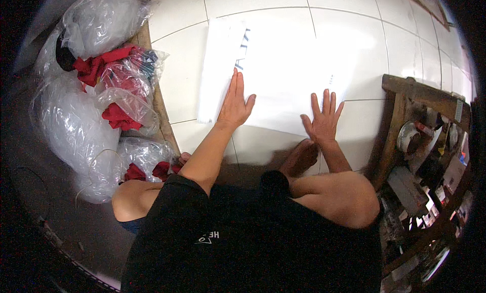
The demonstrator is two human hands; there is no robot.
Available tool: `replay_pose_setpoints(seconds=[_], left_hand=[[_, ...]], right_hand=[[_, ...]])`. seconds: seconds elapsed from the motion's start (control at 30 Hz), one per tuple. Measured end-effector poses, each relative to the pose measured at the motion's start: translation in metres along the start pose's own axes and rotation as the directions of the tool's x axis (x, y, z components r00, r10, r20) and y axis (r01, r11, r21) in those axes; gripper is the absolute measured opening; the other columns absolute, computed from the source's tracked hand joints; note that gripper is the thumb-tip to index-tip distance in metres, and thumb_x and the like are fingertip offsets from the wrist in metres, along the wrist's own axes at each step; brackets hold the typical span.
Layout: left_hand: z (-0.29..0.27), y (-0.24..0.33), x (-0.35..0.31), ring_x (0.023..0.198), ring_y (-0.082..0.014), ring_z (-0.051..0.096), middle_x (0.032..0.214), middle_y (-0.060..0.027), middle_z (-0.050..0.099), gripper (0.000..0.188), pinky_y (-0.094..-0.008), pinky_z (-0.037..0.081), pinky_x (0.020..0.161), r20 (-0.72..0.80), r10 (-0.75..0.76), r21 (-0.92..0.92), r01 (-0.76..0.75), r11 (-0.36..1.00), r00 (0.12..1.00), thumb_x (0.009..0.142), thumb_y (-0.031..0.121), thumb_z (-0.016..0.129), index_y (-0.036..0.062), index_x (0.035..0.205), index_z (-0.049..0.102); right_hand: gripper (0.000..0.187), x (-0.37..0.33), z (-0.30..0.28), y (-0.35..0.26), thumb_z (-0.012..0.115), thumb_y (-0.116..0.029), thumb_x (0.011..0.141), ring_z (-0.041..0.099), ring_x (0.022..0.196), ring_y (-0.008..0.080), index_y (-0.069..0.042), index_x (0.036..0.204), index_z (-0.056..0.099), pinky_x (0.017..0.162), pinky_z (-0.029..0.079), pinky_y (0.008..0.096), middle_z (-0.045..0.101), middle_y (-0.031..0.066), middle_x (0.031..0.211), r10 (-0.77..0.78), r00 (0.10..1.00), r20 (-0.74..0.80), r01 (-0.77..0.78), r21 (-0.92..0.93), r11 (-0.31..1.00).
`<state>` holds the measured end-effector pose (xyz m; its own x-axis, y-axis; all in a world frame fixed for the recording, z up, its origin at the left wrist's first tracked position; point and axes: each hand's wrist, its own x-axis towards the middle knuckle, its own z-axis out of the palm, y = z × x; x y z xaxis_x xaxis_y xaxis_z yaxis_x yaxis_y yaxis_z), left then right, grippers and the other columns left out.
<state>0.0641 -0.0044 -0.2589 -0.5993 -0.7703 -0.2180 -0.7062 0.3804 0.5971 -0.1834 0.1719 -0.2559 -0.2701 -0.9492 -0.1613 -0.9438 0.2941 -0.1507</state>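
white sheet (283, 85) under fingers, dark blue lettering (244, 49) at left fingers (240, 85), small grey print (331, 79) past right fingers (326, 101), white floor tiles (177, 70) with dark grid lines, left of fingers clear bags (76, 126) and red cloth (120, 118), right dark brown wooden frame (391, 121)

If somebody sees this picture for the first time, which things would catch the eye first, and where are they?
Probably the bright white sheet in the upper middle, on the tiled floor, with the left hand and right hand laid on it. Next comes the heap of clear plastic bags at the left, with red cloth among it. A worn wooden frame stands at the right.
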Motion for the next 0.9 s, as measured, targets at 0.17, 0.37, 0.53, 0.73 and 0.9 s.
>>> replay_pose_setpoints(seconds=[0.17, 0.37, 0.53, 0.73, 0.9], left_hand=[[-0.005, 0.000, 0.001, 0.147, -0.0438, 0.015, 0.157, -0.0321, 0.011, 0.078, -0.0453, 0.018, 0.121, -0.025, 0.011, -0.023, -0.012, 1.000, 1.000, 0.093, 0.024, 0.057, -0.0128, 0.148, 0.015], [0.009, 0.029, 0.022, 0.146, -0.0452, 0.015, 0.156, -0.0340, 0.014, 0.074, -0.0476, 0.014, 0.120, -0.124, -0.082, 0.015, 0.084, 0.996, 0.989, 0.092, 0.021, 0.057, -0.0143, 0.146, 0.020], [0.050, 0.116, 0.113, 0.145, -0.0441, 0.020, 0.154, -0.0294, 0.025, 0.073, -0.0522, 0.013, 0.120, -0.134, 0.273, -0.155, -0.292, 0.944, 0.953, 0.090, 0.026, 0.062, -0.0118, 0.143, 0.030], [0.046, 0.093, 0.142, 0.150, -0.0318, 0.014, 0.158, -0.0230, 0.020, 0.080, -0.0495, 0.012, 0.121, -0.014, 0.228, 0.263, -0.217, 0.940, 0.974, 0.094, 0.043, 0.054, -0.0072, 0.150, 0.024], [-0.001, 0.033, 0.133, 0.149, -0.0394, 0.005, 0.159, -0.0277, 0.008, 0.083, -0.0448, 0.008, 0.123, -0.073, -0.056, 0.129, 0.065, 0.990, 0.996, 0.096, 0.036, 0.056, -0.0115, 0.150, 0.013]], right_hand=[[0.064, 0.059, -0.031, 0.020, 0.060, -0.043, 0.091, 0.029, 0.142, 0.0393, -0.006, 0.141, 0.047, 0.115, 0.011, 0.0656, 0.037, 0.0248, 0.146, -0.055, 0.988, -0.146, 0.057, 0.008, 0.998], [0.079, 0.124, -0.020, 0.049, 0.058, -0.050, 0.092, 0.022, 0.146, 0.0411, 0.000, 0.148, 0.033, 0.118, 0.015, 0.0572, 0.027, 0.0263, 0.155, -0.175, 0.979, -0.107, 0.169, -0.064, 0.984], [0.082, 0.128, -0.016, 0.046, 0.054, -0.056, 0.092, 0.018, 0.146, 0.0427, -0.005, 0.151, 0.030, 0.118, 0.013, 0.0583, 0.024, 0.0260, 0.156, -0.180, 0.981, -0.069, 0.180, -0.005, 0.984], [0.080, 0.132, -0.023, 0.047, 0.056, -0.057, 0.089, 0.022, 0.145, 0.0427, -0.009, 0.150, 0.035, 0.116, 0.015, 0.0606, 0.027, 0.0262, 0.155, -0.167, 0.984, -0.059, 0.169, 0.031, 0.985], [0.079, 0.127, -0.026, 0.047, 0.057, -0.056, 0.089, 0.022, 0.144, 0.0443, -0.007, 0.148, 0.037, 0.115, 0.016, 0.0624, 0.027, 0.0270, 0.154, -0.141, 0.990, -0.025, 0.140, -0.016, 0.990]])
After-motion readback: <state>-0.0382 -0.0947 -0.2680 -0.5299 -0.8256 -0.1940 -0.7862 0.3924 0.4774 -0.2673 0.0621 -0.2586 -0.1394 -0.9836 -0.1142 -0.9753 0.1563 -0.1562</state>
